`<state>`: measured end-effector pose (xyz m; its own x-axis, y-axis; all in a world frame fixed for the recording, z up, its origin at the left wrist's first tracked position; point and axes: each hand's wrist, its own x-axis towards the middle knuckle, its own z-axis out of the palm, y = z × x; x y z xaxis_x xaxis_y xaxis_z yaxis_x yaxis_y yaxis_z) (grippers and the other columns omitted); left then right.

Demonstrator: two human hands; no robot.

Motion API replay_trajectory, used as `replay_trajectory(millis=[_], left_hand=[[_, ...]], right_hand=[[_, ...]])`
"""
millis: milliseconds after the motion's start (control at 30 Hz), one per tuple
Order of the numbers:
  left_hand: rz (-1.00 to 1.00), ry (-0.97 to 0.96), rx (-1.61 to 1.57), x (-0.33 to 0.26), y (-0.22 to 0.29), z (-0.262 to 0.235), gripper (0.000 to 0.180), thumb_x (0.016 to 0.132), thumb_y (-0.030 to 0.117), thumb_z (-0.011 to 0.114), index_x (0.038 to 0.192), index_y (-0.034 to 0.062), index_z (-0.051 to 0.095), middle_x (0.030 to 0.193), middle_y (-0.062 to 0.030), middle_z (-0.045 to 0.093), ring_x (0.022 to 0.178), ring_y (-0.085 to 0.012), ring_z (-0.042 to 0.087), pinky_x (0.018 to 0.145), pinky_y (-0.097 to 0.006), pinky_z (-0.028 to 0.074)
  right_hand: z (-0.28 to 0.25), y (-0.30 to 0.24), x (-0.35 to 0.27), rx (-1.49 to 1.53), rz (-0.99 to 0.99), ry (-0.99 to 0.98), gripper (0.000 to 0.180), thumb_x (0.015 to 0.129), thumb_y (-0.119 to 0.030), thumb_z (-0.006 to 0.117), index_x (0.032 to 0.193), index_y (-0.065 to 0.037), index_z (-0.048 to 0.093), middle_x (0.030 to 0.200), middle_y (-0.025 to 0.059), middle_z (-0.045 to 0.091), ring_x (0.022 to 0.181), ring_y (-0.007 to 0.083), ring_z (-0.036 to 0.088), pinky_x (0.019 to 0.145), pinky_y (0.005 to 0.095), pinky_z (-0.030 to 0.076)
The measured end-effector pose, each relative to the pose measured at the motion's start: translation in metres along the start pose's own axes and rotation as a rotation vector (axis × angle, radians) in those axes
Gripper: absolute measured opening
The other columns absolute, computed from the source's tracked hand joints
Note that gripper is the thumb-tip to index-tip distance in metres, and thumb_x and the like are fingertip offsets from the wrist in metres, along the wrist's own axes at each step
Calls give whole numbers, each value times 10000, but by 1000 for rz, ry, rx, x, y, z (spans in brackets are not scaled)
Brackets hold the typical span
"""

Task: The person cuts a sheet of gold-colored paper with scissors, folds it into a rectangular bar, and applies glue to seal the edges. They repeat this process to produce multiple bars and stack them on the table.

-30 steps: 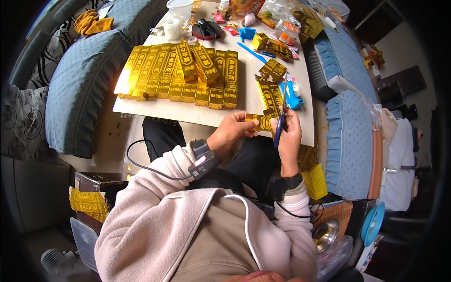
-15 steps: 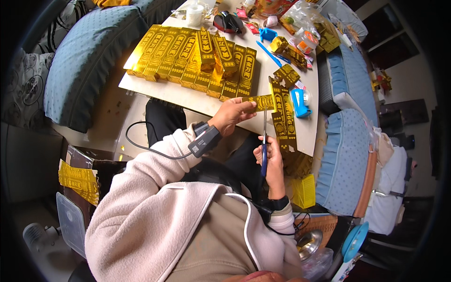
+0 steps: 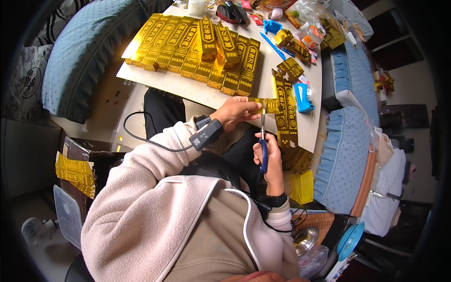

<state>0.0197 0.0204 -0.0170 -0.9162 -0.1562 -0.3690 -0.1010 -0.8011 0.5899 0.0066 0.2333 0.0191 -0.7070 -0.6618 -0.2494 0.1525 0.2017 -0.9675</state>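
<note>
Between the thumb and fingers of my left hand is the left end of a strip of gold printed card. My right hand grips blue-handled scissors that point away from me. Their blades cross the gold strip just right of my left fingertips; whether they have cut through, I cannot tell. Right beside the strip, flat gold card sheets lie at the table's right edge. A blue tape dispenser sits against them.
Gold bar-shaped boxes stand in a row on the white table, with two more on top. Beyond are a black and red tape cutter, a blue pen and small gold boxes. A yellow basket sits below the right edge.
The scissor blades now lie across the gold strip, closer to my left fingers. In the picture, the table and boxes have shifted slightly upward.
</note>
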Motion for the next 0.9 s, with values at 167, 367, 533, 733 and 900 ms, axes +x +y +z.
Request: replay_trajectory(millis=[167,367,533,733,900], left_hand=[[-10,1,6,0,0,1,151,966,97,724,1016,-39,681,996,-111,728,868,-207,740,802,-262,628],[-29,6,6,-1,1,2,142,959,92,730,983,-37,678,991,-125,730,860,-217,752,790,-253,630],[-23,18,24,-1,1,3,141,956,92,733,970,-36,675,970,-125,733,850,-221,758,780,-256,634],[-10,16,34,-1,0,5,137,954,86,734,968,-36,673,961,-126,735,843,-227,762,775,-262,637],[-10,24,51,1,0,7,133,954,81,732,957,-32,662,961,-130,737,842,-236,764,771,-270,638]], right_hand=[[-1,0,0,11,8,-5,402,954,-286,774,1238,-73,585,701,-61,512,569,21,428,518,196,317],[-2,0,-1,70,32,-13,396,960,-273,769,1240,-63,585,693,-66,498,564,19,422,515,195,313],[-4,0,-2,44,28,-6,392,960,-274,768,1236,-59,590,682,-68,488,562,19,424,513,195,316],[-4,1,-2,10,29,12,410,950,-296,779,1228,-58,594,672,-67,484,552,21,423,508,197,316],[-5,2,-1,44,40,23,398,945,-293,785,1208,-59,600,667,-68,485,537,19,416,492,198,312]])
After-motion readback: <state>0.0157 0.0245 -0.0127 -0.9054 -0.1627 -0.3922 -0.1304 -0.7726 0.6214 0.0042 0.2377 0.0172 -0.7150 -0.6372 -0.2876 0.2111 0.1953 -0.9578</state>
